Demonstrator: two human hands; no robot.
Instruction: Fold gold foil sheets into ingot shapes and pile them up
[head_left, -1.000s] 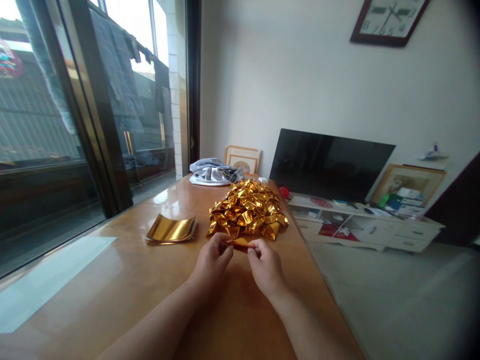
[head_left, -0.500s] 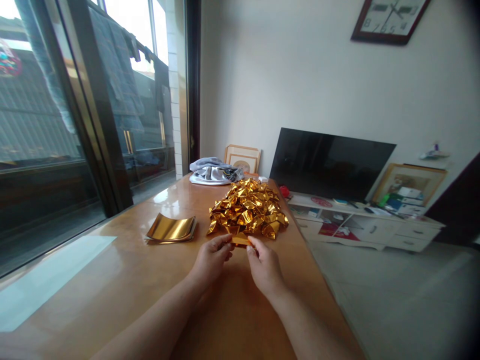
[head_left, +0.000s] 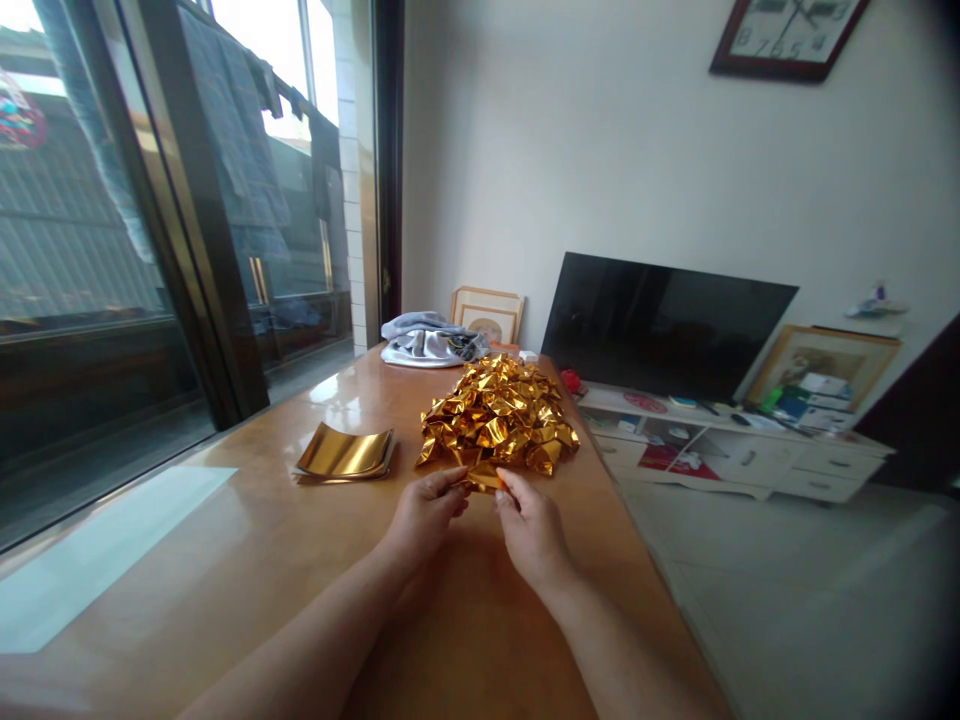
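Observation:
A folded piece of gold foil paper (head_left: 484, 480) is stretched between my two hands, just above the table. My left hand (head_left: 427, 508) pinches its left end between thumb and fingers. At its right end, my right hand (head_left: 530, 520) grips it the same way. Right behind it rises a heap of folded gold foil pieces (head_left: 499, 415). To the left of my hands lies a small stack of flat gold foil sheets (head_left: 345, 453), the top one curling at its edges.
The brown table (head_left: 300, 570) carries a pale strip (head_left: 112, 555) at left and bundled cloth (head_left: 427, 340) at the far end. A glass sliding door (head_left: 187, 220) borders the left. Beyond the right edge stand a white cabinet (head_left: 750, 460) and a black television (head_left: 667, 325).
The foil piece between my hands looks slightly more bent and rounded in the middle. My hands have barely moved, and the view has shifted slightly.

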